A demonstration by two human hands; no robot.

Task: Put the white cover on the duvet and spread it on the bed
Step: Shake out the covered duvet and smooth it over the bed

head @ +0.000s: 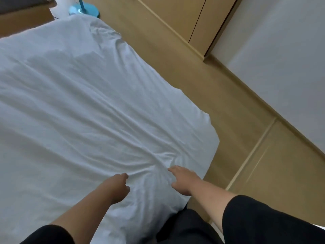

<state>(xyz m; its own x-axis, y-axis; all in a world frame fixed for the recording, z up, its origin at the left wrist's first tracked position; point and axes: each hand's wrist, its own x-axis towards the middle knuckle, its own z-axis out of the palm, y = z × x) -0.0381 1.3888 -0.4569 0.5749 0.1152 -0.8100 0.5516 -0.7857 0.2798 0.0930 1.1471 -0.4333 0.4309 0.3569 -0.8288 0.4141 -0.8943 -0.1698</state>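
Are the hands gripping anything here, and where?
Left hand pinches the white cover near its near edge, where creases gather. Right hand rests on it, fingers extended, gripping nothing.

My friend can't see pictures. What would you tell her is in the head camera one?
A person's two hands, the left hand and right hand, reach onto a wrinkled white duvet spread over a bed. Beside the bed lies a tan wooden floor, with a turquoise lamp base at the far end.

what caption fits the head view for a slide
Both hands, left hand and right hand, on the wrinkled white duvet spread over the bed.
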